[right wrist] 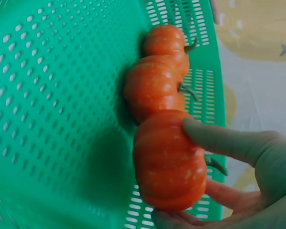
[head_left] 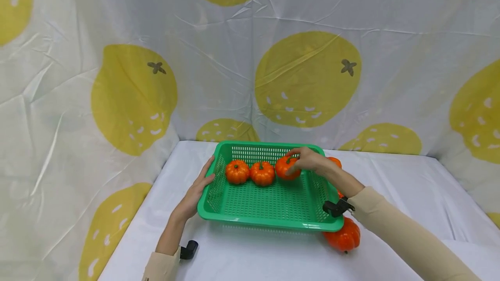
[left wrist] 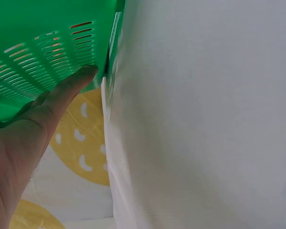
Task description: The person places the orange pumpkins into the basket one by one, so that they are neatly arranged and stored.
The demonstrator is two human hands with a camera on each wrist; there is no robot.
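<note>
White-cloth desk [head_left: 269,259] in a fabric booth.

Near to far: beige sleeves [head_left: 394,224], black wrist cameras [head_left: 189,249]. Loose pumpkin [head_left: 343,236] outside the basket's near right corner, tipped so its stem faces the near edge; probably parked there for easy right-side reach.

Green basket [head_left: 265,221]: left hand [head_left: 197,192] on its left side, likely bracing against sliding while the other hand works inside. Fingers fairly straight, laid against the wall, not wrapped round anything; forearm comes in from near left.

Past the right rim, more orange pumpkin surface [head_left: 334,161] shows; arm and rim hide the rest, can't tell how many.

Inside, along the far wall: left pumpkin [head_left: 237,172], middle pumpkin [head_left: 262,174], stems upward. Wall probably acts as a stop against rolling. Right hand [head_left: 306,159] pinches the held pumpkin [right wrist: 169,162] at the row's right end, thumb on one side, fingers opposite, stem between. Good two-sided grip on a round body. Can't tell if it bears on the basket floor. Forearm crosses the right rim, hand angled down.

Backdrop: lemon-print cloth [head_left: 308,79].
</note>
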